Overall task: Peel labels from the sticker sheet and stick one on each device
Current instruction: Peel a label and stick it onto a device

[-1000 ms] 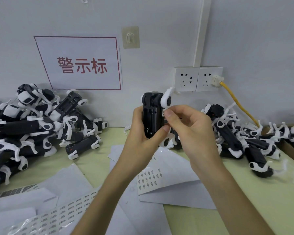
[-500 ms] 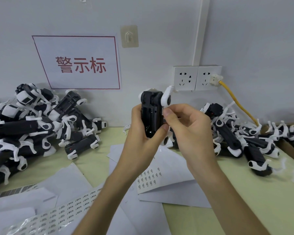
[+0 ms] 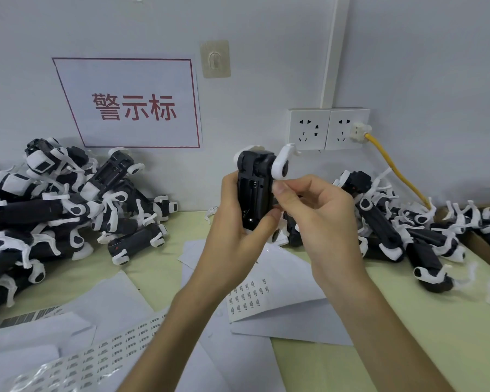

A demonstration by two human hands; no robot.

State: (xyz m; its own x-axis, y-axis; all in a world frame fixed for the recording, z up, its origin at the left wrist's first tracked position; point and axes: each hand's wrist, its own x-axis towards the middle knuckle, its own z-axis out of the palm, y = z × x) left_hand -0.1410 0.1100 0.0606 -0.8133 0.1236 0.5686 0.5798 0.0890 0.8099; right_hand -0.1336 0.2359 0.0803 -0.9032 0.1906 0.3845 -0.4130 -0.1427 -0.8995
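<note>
Since a second ago the right hand (image 3: pixel 320 219) has crept up the right edge of the device (image 3: pixel 253 190), pinching there, any label hidden; the left hand (image 3: pixel 238 222) grips the upright device from the left; the sticker sheet (image 3: pixel 249 295) lies nearer.
</note>
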